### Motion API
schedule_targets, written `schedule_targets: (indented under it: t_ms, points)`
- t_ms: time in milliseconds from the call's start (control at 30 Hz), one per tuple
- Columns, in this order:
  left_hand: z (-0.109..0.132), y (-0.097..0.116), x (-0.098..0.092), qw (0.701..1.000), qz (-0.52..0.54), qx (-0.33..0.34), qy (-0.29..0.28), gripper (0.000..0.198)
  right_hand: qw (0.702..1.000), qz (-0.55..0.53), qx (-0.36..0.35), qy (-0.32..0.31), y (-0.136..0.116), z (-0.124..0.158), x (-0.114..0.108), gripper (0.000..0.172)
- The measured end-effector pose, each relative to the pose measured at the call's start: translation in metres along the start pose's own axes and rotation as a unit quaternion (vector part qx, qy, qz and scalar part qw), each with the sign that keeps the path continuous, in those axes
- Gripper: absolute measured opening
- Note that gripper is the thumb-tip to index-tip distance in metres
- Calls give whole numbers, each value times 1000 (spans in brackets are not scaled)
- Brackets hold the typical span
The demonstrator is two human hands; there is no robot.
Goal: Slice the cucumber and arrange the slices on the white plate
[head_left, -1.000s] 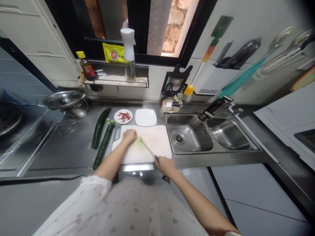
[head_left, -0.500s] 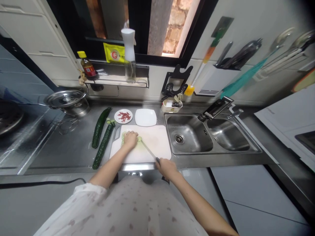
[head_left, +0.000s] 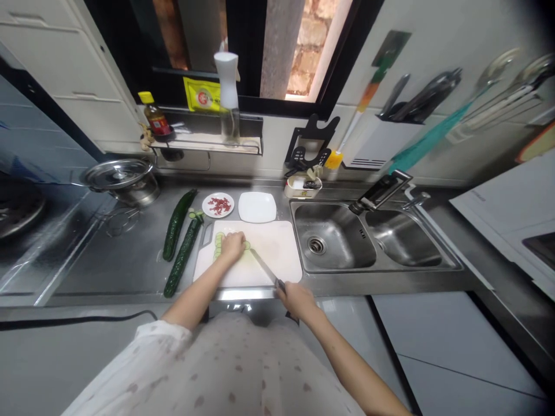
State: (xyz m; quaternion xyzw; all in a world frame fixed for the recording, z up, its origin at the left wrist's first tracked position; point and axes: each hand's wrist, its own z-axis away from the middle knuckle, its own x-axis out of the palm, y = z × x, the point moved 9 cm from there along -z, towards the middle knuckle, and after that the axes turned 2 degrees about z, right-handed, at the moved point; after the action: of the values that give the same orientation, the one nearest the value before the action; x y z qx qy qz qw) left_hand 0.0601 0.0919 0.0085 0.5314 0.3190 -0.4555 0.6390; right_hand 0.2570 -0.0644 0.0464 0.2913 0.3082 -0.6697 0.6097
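A white cutting board (head_left: 281, 242) lies on the counter in front of me. My left hand (head_left: 234, 245) rests on it with bent fingers over cucumber slices (head_left: 247, 245); one pale green slice shows at the fingertips, and what lies under the palm is hidden. More cut slices (head_left: 218, 245) overlap in a row to the left of that hand. My right hand (head_left: 297, 299) is wrapped round the black handle of a knife (head_left: 265, 266). Its blade slants up and left across the board, the tip close to the slice by my left fingers.
Two whole-looking cucumbers (head_left: 178, 225) lie left of the board, with end pieces (head_left: 196, 215) beside them. Behind it stand a plate of chopped red bits (head_left: 218, 205) and a white plate (head_left: 256, 207). A double sink (head_left: 332, 234) is on the right, a lidded pot (head_left: 124, 179) on the left.
My left hand has shifted slightly right, showing more of the slices on its left. The knife tip has moved a little right and down, away from the slice.
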Motion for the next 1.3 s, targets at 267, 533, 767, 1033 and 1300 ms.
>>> schedule_targets:
  t_ms: [267,533,767,1033,1300]
  points:
    - [21,-61,-15,971,211,-99,51,15,1000,7,-2,1,5,-8,6,42]
    - [71,-119,-18,931,330,-131,84,17,1000,8,-3,0,3,-7,4,43]
    - [88,-130,-2,945,273,-164,74,12,1000,-5,0,-6,0,-4,0,40]
    - [91,-132,-4,968,143,-194,65,20,1000,-24,-7,-1,2,-6,2,41]
    - [93,-124,-5,977,84,-183,63,22,1000,-24,-6,2,3,-10,5,41]
